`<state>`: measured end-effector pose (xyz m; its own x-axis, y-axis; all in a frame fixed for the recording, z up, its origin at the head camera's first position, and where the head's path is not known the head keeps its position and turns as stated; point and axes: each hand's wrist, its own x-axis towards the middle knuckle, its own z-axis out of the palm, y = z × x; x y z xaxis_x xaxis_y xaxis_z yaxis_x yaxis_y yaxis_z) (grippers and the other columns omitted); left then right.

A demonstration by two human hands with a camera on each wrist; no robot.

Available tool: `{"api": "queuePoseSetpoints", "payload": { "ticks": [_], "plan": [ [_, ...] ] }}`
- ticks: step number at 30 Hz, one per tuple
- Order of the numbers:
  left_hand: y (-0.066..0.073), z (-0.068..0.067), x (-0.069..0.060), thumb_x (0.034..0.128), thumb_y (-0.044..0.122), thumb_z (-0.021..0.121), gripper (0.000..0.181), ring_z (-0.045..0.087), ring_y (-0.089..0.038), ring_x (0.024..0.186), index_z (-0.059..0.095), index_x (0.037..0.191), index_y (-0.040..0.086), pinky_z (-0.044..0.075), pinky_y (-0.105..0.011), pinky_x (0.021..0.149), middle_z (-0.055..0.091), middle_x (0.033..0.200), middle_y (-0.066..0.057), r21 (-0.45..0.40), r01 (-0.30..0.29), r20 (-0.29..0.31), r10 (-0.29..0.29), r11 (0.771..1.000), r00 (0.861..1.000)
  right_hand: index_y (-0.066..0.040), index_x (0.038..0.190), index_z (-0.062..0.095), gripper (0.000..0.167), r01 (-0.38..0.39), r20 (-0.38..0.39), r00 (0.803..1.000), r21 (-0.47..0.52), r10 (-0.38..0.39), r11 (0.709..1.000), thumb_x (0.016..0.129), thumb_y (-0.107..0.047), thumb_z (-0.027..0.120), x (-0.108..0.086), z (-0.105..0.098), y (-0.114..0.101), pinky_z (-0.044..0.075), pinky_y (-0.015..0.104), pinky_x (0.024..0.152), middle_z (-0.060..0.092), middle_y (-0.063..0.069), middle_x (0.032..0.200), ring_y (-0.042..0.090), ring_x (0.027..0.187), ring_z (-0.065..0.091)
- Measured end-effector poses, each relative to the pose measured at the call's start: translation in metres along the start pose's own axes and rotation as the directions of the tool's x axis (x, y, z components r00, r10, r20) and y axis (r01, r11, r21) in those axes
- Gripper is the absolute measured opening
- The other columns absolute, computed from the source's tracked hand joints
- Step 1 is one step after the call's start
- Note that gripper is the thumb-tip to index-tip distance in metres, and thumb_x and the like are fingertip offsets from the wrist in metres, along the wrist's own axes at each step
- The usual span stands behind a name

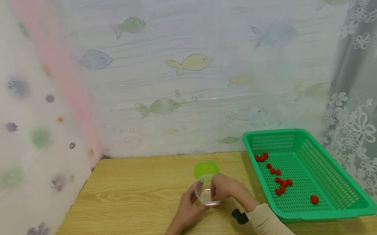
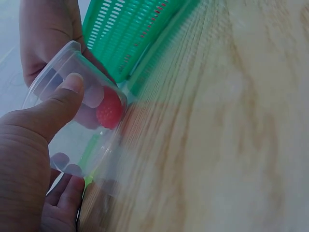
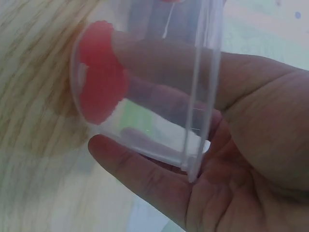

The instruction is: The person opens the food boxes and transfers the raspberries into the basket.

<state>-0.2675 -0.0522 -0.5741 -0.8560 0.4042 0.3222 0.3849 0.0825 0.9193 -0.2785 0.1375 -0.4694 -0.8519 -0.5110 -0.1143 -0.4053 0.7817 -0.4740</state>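
My left hand (image 1: pixel 188 208) grips a clear plastic tub (image 1: pixel 203 199) tilted above the wooden table, its thumb along the outer wall in the left wrist view. Inside the tub are the fingers of my right hand (image 1: pixel 228 187), pinching a red, bumpy berry (image 2: pixel 110 108) close to the bottom. Through the tub wall in the right wrist view, red berries (image 3: pixel 100 92) show by the thumb; how many is hard to tell. One finger of the right hand (image 3: pixel 260 130) lies outside the wall there. Behind the tub lies a bright green lid (image 1: pixel 206 167).
A green perforated basket (image 1: pixel 316 215) stands on the right side of the table, with several red berries (image 1: pixel 283 183) scattered on its floor. The wooden table (image 1: pixel 125 209) reaches back to a fish-print curtain (image 1: pixel 194 105); a floral curtain (image 1: pixel 36 153) hangs at left.
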Motion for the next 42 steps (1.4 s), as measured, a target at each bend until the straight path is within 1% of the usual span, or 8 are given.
{"api": "queuePoseSetpoints", "payload": {
  "ticks": [4, 10, 17, 19, 27, 33, 38, 42],
  "plan": [
    [0.002, -0.001, 0.0, 0.085, 0.008, 0.083, 0.085, 0.045, -0.043, 0.14, 0.035, 0.153, -0.009, 0.045, -0.04, 0.113, 0.046, 0.15, -0.029, 0.005, -0.01, 0.0, 0.01, 1.0, 1.0, -0.007, 0.061, 0.075, 0.018, 0.02, -0.004, 1.0, -0.006, -0.02, 1.0, 0.073, -0.004, 0.087, 0.003, 0.002, 0.001, 0.04, 0.02, 0.051, 0.062, -0.006, 0.057, 0.007, 0.055, 0.046],
    [0.006, -0.001, 0.0, 0.0859, 0.008, 0.082, 0.084, 0.044, -0.045, 0.14, 0.034, 0.153, -0.01, 0.043, -0.046, 0.113, 0.044, 0.15, -0.032, -0.017, -0.009, 0.0, 0.009, 1.0, 1.0, -0.008, 0.056, 0.073, 0.025, 0.03, -0.007, 1.0, 0.006, -0.03, 1.0, 0.073, -0.013, 0.091, 0.005, 0.005, 0.003, 0.033, 0.018, 0.046, 0.053, -0.01, 0.048, 0.007, 0.048, 0.039],
    [0.009, -0.001, -0.001, 0.0866, 0.005, 0.08, 0.084, 0.041, -0.046, 0.142, 0.033, 0.155, -0.008, 0.043, -0.048, 0.113, 0.042, 0.152, -0.032, -0.045, 0.011, 0.014, -0.011, 0.999, 1.0, -0.009, 0.064, 0.076, 0.02, -0.012, -0.014, 1.0, -0.007, 0.012, 1.0, 0.076, -0.017, 0.089, 0.005, 0.006, 0.002, 0.044, 0.024, 0.063, 0.062, -0.006, 0.061, 0.013, 0.08, 0.047],
    [0.01, -0.002, -0.001, 0.087, 0.006, 0.08, 0.084, 0.04, -0.046, 0.142, 0.032, 0.155, -0.007, 0.042, -0.047, 0.113, 0.041, 0.153, -0.032, -0.044, 0.015, 0.019, -0.014, 0.999, 1.0, -0.01, 0.065, 0.077, 0.018, -0.02, -0.02, 1.0, -0.009, 0.019, 1.0, 0.076, -0.016, 0.089, 0.005, 0.005, 0.001, 0.046, 0.026, 0.065, 0.064, -0.005, 0.064, 0.014, 0.082, 0.049],
    [0.007, -0.001, -0.001, 0.0872, 0.008, 0.081, 0.083, 0.041, -0.045, 0.142, 0.034, 0.155, -0.007, 0.042, -0.046, 0.114, 0.044, 0.151, -0.03, -0.004, 0.005, 0.009, -0.005, 1.0, 1.0, -0.006, 0.064, 0.075, 0.018, 0.03, -0.101, 0.995, 0.05, -0.025, 0.998, 0.076, -0.009, 0.088, 0.001, 0.012, 0.001, 0.042, 0.021, 0.057, 0.064, -0.002, 0.061, 0.011, 0.071, 0.047],
    [0.007, -0.001, -0.001, 0.0859, 0.008, 0.082, 0.085, 0.042, -0.04, 0.143, 0.035, 0.155, -0.004, 0.04, -0.046, 0.116, 0.045, 0.152, -0.026, -0.005, 0.032, -0.001, -0.032, 0.999, 0.999, -0.001, 0.072, 0.076, 0.013, 0.07, -0.201, 0.979, 0.177, -0.033, 0.982, 0.081, -0.007, 0.083, -0.002, 0.021, 0.006, 0.042, 0.023, 0.057, 0.068, 0.009, 0.077, 0.016, 0.072, 0.048],
    [0.007, 0.0, -0.001, 0.0862, 0.007, 0.082, 0.085, 0.041, -0.042, 0.143, 0.033, 0.155, -0.007, 0.04, -0.047, 0.115, 0.044, 0.152, -0.029, -0.02, 0.03, -0.002, -0.03, 0.999, 1.0, -0.002, 0.076, 0.075, 0.013, 0.081, -0.287, 0.958, 0.202, -0.02, 0.976, 0.085, -0.011, 0.079, -0.003, 0.026, 0.01, 0.048, 0.036, 0.073, 0.064, 0.011, 0.088, 0.026, 0.088, 0.055],
    [0.007, 0.0, 0.0, 0.0865, 0.012, 0.082, 0.087, 0.04, -0.04, 0.144, 0.032, 0.156, -0.006, 0.04, -0.047, 0.115, 0.041, 0.155, -0.027, -0.004, 0.028, -0.004, -0.028, 1.0, 1.0, -0.004, 0.079, 0.075, 0.014, 0.086, -0.385, 0.923, 0.248, 0.017, 0.965, 0.09, -0.012, 0.075, -0.001, 0.029, 0.013, 0.051, 0.046, 0.087, 0.065, 0.013, 0.096, 0.032, 0.099, 0.058]
  ]
}}
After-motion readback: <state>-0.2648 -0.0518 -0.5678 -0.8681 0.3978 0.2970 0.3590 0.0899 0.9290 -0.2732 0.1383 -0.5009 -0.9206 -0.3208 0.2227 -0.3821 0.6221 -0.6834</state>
